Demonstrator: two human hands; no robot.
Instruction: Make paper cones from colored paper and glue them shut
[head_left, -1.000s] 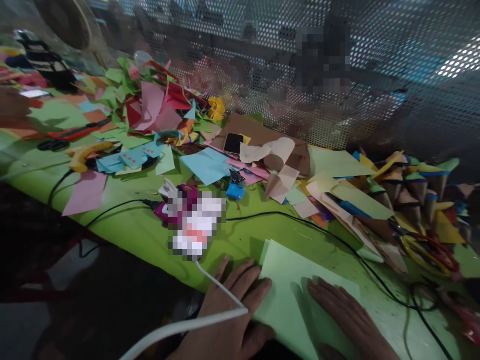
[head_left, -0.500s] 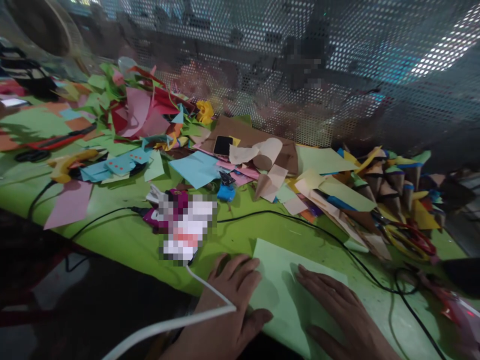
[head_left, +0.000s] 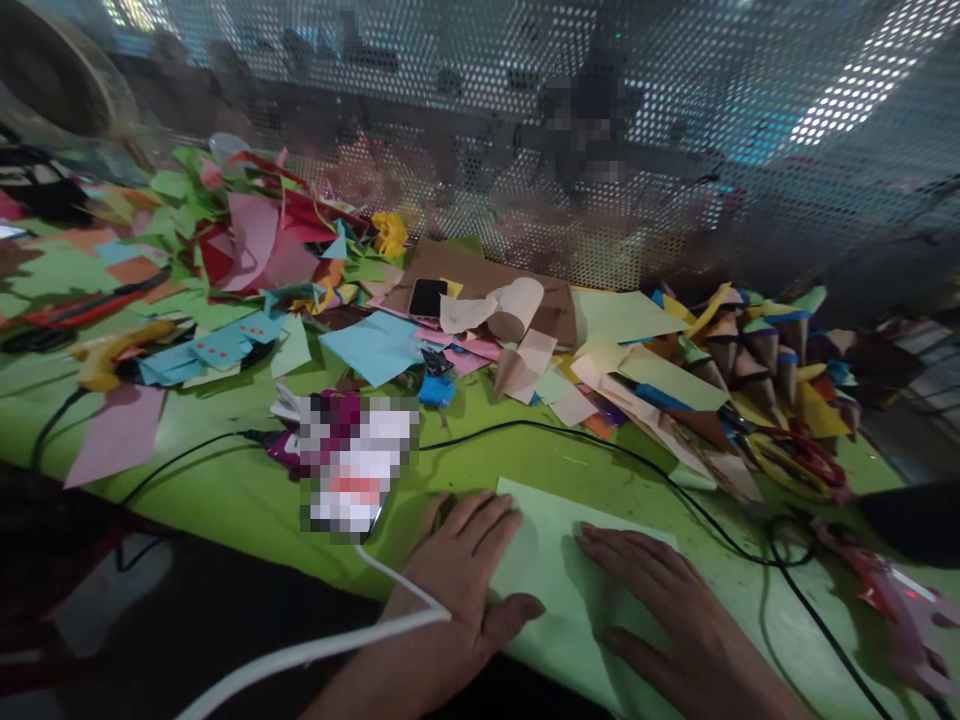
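A pale green sheet of paper (head_left: 551,545) lies flat at the near edge of the green table. My left hand (head_left: 465,565) rests with fingers stretched out over the sheet's left edge, its thumb apart. Across the right part of the sheet lies my right hand (head_left: 660,600), fingers extended and thumb spread. Neither hand grips anything. A white cable (head_left: 375,632) runs over my left wrist to a phone (head_left: 356,480), whose screen is blurred out. The phone leans against a purple and white object (head_left: 315,430).
Coloured paper scraps (head_left: 255,240) cover the back. Paper cones (head_left: 757,355) and yellow-and-red-handled scissors (head_left: 795,465) are at right. A black cord (head_left: 600,435) crosses the table. A yellow glue gun (head_left: 112,360) lies left; a pink tool (head_left: 900,600) sits at right. A perforated panel (head_left: 480,140) stands behind.
The view has shifted slightly, so the table things appear farther left. Both hands remain flat on the green paper, with little visible movement.
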